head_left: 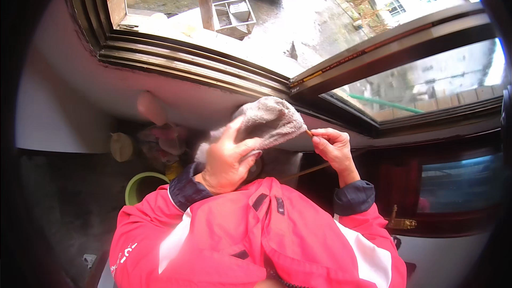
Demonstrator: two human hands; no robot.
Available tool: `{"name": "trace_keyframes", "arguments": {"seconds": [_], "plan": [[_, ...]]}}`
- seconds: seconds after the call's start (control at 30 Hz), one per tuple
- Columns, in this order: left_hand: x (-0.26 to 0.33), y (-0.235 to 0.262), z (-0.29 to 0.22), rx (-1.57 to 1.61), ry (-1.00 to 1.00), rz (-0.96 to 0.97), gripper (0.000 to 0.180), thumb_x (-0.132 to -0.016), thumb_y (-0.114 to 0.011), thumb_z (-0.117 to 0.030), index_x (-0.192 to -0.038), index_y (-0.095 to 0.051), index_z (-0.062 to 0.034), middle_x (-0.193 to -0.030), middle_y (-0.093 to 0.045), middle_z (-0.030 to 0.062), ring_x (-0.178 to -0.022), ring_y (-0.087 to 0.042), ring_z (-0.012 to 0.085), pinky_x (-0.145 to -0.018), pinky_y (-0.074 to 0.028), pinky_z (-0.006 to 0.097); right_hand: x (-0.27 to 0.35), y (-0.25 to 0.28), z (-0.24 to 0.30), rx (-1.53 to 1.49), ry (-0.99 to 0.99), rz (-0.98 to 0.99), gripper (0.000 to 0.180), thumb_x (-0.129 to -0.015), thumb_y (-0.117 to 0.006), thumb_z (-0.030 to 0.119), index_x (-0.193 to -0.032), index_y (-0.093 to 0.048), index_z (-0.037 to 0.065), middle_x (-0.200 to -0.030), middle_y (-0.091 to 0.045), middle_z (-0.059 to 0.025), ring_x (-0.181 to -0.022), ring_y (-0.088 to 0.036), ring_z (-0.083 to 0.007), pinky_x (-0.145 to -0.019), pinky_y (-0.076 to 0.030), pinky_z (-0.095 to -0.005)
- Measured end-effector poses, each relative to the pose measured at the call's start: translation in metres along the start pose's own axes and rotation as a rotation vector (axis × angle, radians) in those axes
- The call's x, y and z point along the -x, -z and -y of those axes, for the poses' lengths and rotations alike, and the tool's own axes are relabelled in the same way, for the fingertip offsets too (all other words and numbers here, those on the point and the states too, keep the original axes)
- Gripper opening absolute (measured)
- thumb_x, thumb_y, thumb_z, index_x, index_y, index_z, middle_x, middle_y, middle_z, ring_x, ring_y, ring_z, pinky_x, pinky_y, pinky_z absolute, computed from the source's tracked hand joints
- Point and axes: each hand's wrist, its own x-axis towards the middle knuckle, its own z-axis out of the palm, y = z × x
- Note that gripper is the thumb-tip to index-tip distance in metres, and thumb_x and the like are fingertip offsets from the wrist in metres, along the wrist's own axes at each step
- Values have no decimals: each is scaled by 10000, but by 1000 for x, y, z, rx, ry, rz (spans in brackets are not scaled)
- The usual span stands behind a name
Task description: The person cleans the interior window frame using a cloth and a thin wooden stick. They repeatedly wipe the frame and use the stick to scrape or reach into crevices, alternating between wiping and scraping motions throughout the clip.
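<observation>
A fluffy grey-brown cloth (273,120) is bunched up in front of me, just below the window sill. My left hand (228,159) is closed around its left part, thumb toward the middle, and some folds are hidden behind the fingers. My right hand (335,150) pinches the cloth's right corner between thumb and fingertips. A thin orange-brown bit shows at that pinch; whether it belongs to the cloth I cannot tell. Both hands are above my red jacket (229,229), with dark cuffs at the wrists.
Beyond the hands runs a dark window frame (192,69), with an open sash (405,85) at the right. Below left are a green bucket (130,189) and bagged things (166,141). To the right is a dark wooden door or cabinet (394,181) with a brass handle (401,223).
</observation>
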Motion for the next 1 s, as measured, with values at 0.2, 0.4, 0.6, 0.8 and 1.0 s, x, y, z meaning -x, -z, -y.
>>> {"name": "trace_keyframes", "arguments": {"seconds": [0.2, 0.4, 0.6, 0.8, 1.0], "plan": [[-23, 11, -29, -144, -198, -137, 194, -793, -605, 50, -959, -642, -43, -998, -617, 176, -654, -651, 223, -596, -512, 299, -11, -12, -31, -19, 109, 60, 164, -848, -652, 6, -995, -708, 51, -735, -632, 23, -611, -508, -21, -535, -412, -179], [-42, 10, -63, 93, 105, -37, 170, -935, -492, -15, -1059, -601, 27, -800, -622, 40, -724, -553, 82, -666, -452, 227, -15, -17, -55, -3, 295, 191, 162, -846, -642, 0, -996, -698, 27, -758, -655, -8, -664, -545, -49, -602, -454, -210], [-51, 3, -82, -326, -30, -86, 190, -879, -540, 25, -1048, -626, 16, -835, -649, 100, -759, -606, 142, -721, -486, 260, -10, -16, -72, -118, 339, 246, 157, -852, -640, 0, -995, -698, 25, -749, -642, 2, -646, -526, -38, -581, -443, -199], [-49, 7, -100, -474, -62, -165, 191, -836, -558, 51, -998, -642, -3, -845, -655, 150, -741, -652, 243, -676, -504, 292, -3, 1, -95, -200, 278, 280, 166, -861, -628, 0, -1008, -695, 35, -713, -614, 34, -621, -501, -25, -559, -421, -187], [-40, 1, -114, -715, -169, -88, 188, -838, -573, 45, -1002, -641, -17, -747, -574, 91, -597, -605, 201, -529, -468, 272, -4, -23, -87, -229, 308, 365, 168, -864, -622, -6, -1015, -688, 24, -692, -585, 33, -604, -498, -26, -542, -416, -182]]}}
